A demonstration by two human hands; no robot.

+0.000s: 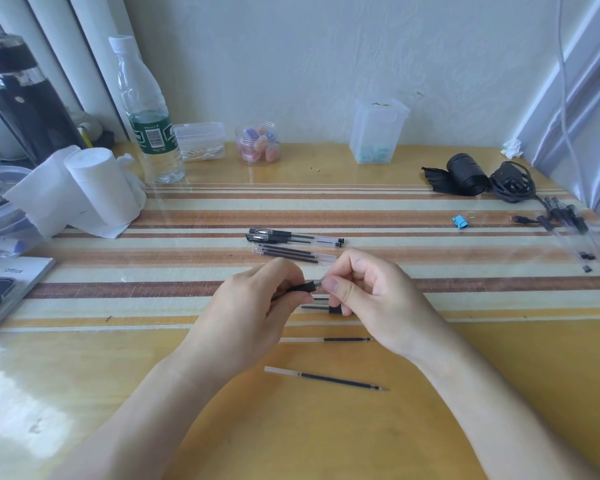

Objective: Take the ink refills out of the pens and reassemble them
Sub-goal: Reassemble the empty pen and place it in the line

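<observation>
Nearest, one ink refill [326,378] is lying loose on the counter [499,393], and a second refill [340,339] is lying just beyond it, between the wrists. Further on, the left hand [250,306] is gripping a pen [302,288] by its black grip with curled fingers, while the right hand [374,299] is pinching its clear end between thumb and forefinger. Beyond them, loose refills [291,253] and two capped pens [295,237] are resting side by side.

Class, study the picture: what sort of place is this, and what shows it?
Probably a home desk against a wall: a water bottle, a tissue roll and a tub of cotton swabs stand beyond the pens.
</observation>
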